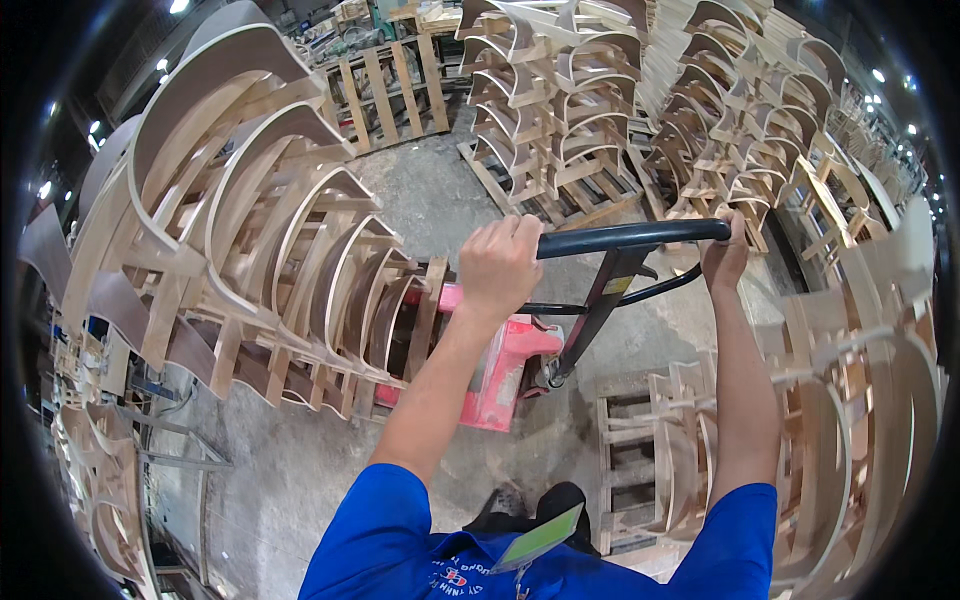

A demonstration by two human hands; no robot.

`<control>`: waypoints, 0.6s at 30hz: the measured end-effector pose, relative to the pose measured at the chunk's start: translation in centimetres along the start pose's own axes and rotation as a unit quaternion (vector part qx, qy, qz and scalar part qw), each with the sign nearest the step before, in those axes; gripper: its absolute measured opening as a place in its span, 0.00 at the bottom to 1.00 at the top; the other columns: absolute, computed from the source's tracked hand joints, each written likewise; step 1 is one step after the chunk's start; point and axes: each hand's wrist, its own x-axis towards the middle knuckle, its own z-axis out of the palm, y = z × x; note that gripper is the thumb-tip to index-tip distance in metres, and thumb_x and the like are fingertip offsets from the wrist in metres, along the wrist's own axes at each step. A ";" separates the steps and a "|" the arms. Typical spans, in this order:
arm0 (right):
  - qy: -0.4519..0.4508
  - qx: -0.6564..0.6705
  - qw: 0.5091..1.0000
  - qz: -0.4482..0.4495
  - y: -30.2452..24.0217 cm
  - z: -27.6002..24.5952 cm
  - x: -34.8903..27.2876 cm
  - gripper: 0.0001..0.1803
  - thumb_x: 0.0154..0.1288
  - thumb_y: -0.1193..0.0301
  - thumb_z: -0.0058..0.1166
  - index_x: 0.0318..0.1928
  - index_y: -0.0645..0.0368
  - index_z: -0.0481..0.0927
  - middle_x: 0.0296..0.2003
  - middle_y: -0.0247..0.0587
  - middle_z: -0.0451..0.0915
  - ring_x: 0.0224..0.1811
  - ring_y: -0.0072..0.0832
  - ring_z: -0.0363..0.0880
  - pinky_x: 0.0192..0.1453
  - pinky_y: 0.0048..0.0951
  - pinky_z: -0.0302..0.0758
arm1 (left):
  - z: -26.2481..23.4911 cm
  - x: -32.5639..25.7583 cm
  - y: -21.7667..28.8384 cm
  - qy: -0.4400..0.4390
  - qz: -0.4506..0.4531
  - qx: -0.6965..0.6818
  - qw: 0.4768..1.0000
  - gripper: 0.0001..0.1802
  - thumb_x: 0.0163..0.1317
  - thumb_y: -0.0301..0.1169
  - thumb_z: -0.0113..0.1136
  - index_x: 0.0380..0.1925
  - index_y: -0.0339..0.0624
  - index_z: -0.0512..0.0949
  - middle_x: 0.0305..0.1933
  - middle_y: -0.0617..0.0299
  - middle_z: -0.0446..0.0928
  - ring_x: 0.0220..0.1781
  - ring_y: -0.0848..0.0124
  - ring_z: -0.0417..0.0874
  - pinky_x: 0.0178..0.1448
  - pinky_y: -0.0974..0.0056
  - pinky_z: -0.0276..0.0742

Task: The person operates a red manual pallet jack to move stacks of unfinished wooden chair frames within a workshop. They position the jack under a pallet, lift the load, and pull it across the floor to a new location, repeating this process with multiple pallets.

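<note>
Hands are set at the two ends of the black handle bar (632, 237) of a pink pallet jack (497, 362), a wide hold that would suit steering: the left hand (497, 265) is wrapped around the bar's left end with fingers curled fully over it, and the right hand (724, 255) is closed around the right end, knuckles away from the camera. From the bar, the black tiller (597, 305) slopes down to the jack's pink body, which is seen just ahead of the person's dark shoes (530, 505). Left of the jack, a load of curved wooden chair frames (260, 260) is stacked leaning, its near edge touching or almost touching the pink body. Beyond the jack, bare concrete floor (420, 190) is left open as a lane, bounded by more stacked frames (560, 100) on pallets. Right of the jack, a low pallet (630, 450) and further frames are crowded close to the right arm, so little side room is left there.
</note>
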 end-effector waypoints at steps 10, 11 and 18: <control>-0.037 0.017 0.997 -0.058 2.3 24.1 13.5 0.16 0.54 0.78 0.64 0.41 0.53 0.73 0.35 0.52 0.83 0.43 0.57 0.82 0.46 0.53 0.77 | 12.3 8.1 -11.1 0.024 -0.074 0.094 0.993 0.09 0.51 0.24 0.64 0.34 0.47 0.79 0.29 0.59 0.79 0.32 0.55 0.84 0.36 0.52 0.77; -0.036 0.028 0.996 -0.075 2.3 26.2 14.3 0.16 0.53 0.78 0.64 0.41 0.53 0.73 0.36 0.52 0.83 0.44 0.57 0.82 0.47 0.54 0.77 | 13.1 8.9 -12.6 0.017 -0.074 0.096 0.992 0.10 0.51 0.24 0.64 0.34 0.47 0.79 0.29 0.59 0.79 0.32 0.56 0.84 0.36 0.52 0.77; -0.087 -0.055 0.982 -0.156 0.5 38.4 20.6 0.19 0.58 0.75 0.63 0.51 0.51 0.79 0.45 0.47 0.84 0.50 0.51 0.83 0.53 0.51 0.78 | 18.4 14.4 -23.5 0.053 -0.069 0.116 0.989 0.09 0.49 0.26 0.63 0.31 0.47 0.75 0.27 0.58 0.75 0.31 0.55 0.82 0.36 0.51 0.77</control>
